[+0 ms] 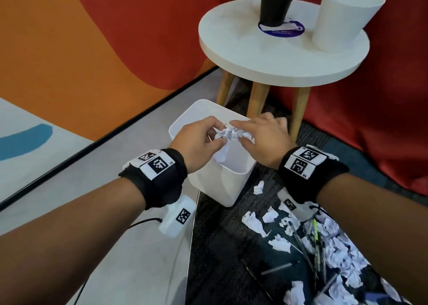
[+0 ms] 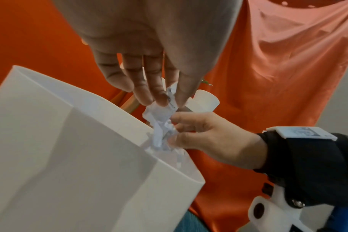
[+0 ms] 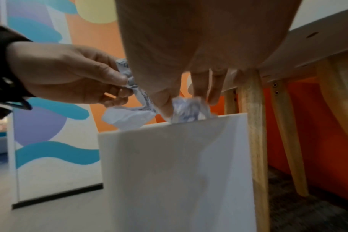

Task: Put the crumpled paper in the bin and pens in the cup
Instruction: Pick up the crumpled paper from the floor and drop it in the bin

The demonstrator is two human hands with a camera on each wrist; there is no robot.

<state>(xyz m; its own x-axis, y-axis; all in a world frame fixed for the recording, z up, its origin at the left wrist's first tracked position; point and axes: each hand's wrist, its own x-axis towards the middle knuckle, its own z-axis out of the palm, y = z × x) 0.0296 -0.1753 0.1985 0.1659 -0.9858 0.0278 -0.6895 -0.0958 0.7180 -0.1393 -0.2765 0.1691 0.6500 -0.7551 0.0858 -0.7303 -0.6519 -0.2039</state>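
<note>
Crumpled paper (image 1: 228, 135) between both hands' grip

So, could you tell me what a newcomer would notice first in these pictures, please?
Both hands meet over the open white bin on the floor: the left hand and the right hand pinch a wad of crumpled paper just above its rim. Many more paper scraps and pens litter the dark carpet at lower right. Behind, a round white table holds a black cup.

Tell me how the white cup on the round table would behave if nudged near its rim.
The white cup is tall, narrower at its base and looks empty, so it probably tips easily. It looks light and thin-walled, likely sliding on the smooth round table.
</note>
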